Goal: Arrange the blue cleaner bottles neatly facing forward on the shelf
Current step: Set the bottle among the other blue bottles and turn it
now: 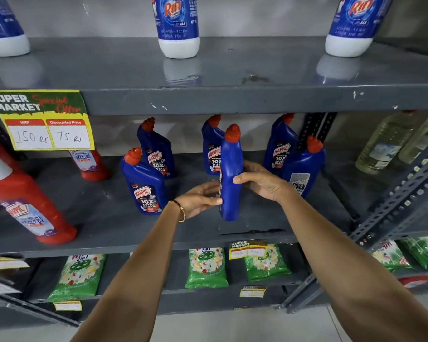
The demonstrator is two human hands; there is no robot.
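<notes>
On shelf point(134, 225), both hands point(232, 191) grip side-on blue bottle point(230, 183).

The blue bottles point(146, 186) on the middle shelf read "HARPIC, 10X TOTAL CLEAN". The red bottle point(30, 203) reads "HARPIC BATHROOM CLEANER". The white-based bottles point(178, 23) above read "Rin". The yellow tag point(41, 119) reads "SUPER MARKET, Special Offer, Discounted Price", handwritten "150 Rs" and "75 Rs". The green packets point(78, 275) read "2in1".
</notes>
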